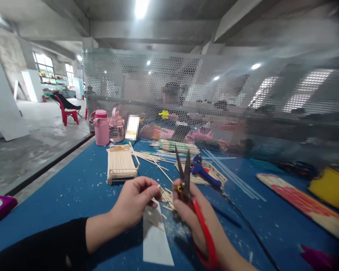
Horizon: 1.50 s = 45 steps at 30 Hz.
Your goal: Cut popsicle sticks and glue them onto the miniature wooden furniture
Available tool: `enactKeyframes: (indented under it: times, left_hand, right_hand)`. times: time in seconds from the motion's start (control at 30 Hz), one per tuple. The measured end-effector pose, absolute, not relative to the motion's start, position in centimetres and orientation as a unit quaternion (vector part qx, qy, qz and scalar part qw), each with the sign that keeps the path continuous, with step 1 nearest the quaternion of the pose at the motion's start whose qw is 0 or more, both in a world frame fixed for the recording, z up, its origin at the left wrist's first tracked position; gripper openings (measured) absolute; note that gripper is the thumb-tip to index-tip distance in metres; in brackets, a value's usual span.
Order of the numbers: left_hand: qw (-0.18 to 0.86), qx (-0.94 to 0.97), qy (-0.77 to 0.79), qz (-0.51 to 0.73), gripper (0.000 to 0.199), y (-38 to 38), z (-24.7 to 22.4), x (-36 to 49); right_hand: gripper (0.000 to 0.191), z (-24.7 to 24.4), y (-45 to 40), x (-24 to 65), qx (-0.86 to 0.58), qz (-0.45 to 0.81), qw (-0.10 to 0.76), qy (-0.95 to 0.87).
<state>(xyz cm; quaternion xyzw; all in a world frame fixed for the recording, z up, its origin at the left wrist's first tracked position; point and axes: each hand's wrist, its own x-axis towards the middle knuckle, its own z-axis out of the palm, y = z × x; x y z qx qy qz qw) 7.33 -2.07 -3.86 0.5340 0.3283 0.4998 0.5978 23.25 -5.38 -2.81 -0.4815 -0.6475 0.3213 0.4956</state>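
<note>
My right hand (pixel 196 214) is closed around red-handled scissors (pixel 187 180), whose dark blades point upward and stand apart. Thumb and fingers of my left hand (pixel 135 199) are pinched together just left of the scissors. A tiny pale bit shows at those fingertips, too small to name. Short pieces of wooden stick (pixel 167 197) lie on the table between and behind both hands. Below them is a white strip (pixel 157 241), flat on the blue table (pixel 73 199). Beyond my left hand sits a small structure built of wooden sticks (pixel 122 163).
A blue glue gun (pixel 205 174) with a black cord lies beyond my right hand. Long sticks (pixel 152 156) and a bundled pack (pixel 177 146) are farther back. A pink bottle (pixel 101 128) stands at the back left. A perforated screen (pixel 147 86) borders the table; people sit behind it.
</note>
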Motion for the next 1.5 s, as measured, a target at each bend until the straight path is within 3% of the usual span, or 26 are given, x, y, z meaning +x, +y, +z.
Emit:
enactKeyframes:
  times: [0.13,0.3,0.67,1.03,1.5]
  left_hand:
    - [0.676,0.457,0.322,0.479,0.043,-2.3,-4.0,6.8]
    - [0.692,0.429,0.318,0.486,0.031,-2.4,-4.2,6.2]
    - [0.648,0.524,0.291,0.470,0.010,-2.9,-4.5,5.7]
    - [0.474,0.682,0.289,0.477,0.010,-3.0,-4.5,5.2]
    - [0.490,0.691,0.253,0.467,0.015,-3.2,-4.2,5.1]
  right_hand:
    - [0.050,-4.3,-6.1,23.8,-0.469,0.210,0.403,-0.758]
    - [0.059,-4.6,-6.1,23.8,-0.486,0.109,0.324,-0.804]
    - [0.056,-4.7,-6.1,24.1,-0.447,-0.001,0.323,-0.834]
    - [0.052,-4.2,-6.3,23.4,-0.442,0.007,0.326,-0.836]
    - [0.051,-4.1,-6.3,23.6,-0.403,0.115,0.333,-0.845]
